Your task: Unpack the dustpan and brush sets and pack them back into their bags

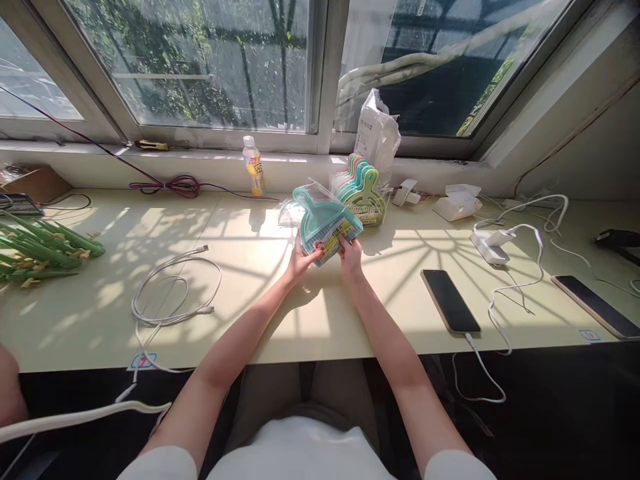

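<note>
**Both hands on packaged teal dustpan set, mid-desk near window**

Desk (310, 320): long pale top running the full width under the window (200, 60), front edge close to the person's lap. Widest bare patch is straight in front of the person, between the white cable coil (173, 293) on the left and the dark phone (450, 300) on the right; sunlit, nothing lying in it.

Packaged teal dustpan set (325, 227): clear plastic wrap with a teal pan inside and a printed label at the lower edge, tilted up off the desk. Left hand (300, 261) clamped on its lower left corner, right hand (350, 253) clamped on its lower right edge. Whether a brush sits inside the wrap is hard to tell, glare on the plastic.

Stack of coloured dustpans (363, 190): just behind the held pack, upright, leaning toward the sill; green one in front. White plastic bag (376, 133) stands behind the stack against the window frame, contents hidden.

Left edge: pile of green clips (43, 250), well apart from the hands. Right side: white charger (487, 243) with cable, second phone (595, 305) near the front edge. Sill side: small bottle (254, 167) with yellow label, upright, near the pack's left.
</note>
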`<action>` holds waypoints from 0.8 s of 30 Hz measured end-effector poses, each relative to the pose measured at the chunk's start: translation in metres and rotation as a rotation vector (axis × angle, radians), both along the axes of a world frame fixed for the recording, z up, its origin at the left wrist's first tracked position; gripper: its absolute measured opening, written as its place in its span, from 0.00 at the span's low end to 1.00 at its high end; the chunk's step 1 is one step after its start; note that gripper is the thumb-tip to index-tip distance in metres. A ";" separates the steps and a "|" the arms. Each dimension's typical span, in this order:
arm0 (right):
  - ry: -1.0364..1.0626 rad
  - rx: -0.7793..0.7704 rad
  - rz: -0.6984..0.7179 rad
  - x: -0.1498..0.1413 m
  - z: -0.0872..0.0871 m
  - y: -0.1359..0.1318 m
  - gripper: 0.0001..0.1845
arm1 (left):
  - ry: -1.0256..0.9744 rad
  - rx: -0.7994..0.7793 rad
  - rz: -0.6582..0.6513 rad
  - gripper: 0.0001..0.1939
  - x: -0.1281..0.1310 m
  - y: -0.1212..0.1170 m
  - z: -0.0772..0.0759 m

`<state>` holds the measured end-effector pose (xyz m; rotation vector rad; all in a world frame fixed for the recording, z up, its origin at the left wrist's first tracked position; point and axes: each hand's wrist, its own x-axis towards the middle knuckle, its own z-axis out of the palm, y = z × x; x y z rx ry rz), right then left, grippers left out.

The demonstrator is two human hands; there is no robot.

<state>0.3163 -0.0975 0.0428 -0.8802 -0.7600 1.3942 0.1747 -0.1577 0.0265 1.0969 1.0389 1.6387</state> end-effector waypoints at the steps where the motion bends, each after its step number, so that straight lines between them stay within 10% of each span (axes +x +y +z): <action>1: -0.015 0.005 -0.020 0.001 0.000 0.001 0.16 | -0.013 -0.065 -0.061 0.39 0.000 -0.001 0.001; 5: -0.027 0.008 -0.100 0.003 0.000 -0.001 0.16 | -0.115 -0.237 -0.264 0.33 -0.002 -0.001 0.004; 18: -0.049 0.024 -0.056 0.000 0.001 -0.006 0.16 | -0.173 -0.195 -0.324 0.32 -0.005 -0.006 0.007; 24: -0.067 0.017 0.076 0.003 0.007 -0.004 0.17 | -0.195 -0.076 -0.133 0.37 -0.022 -0.004 0.016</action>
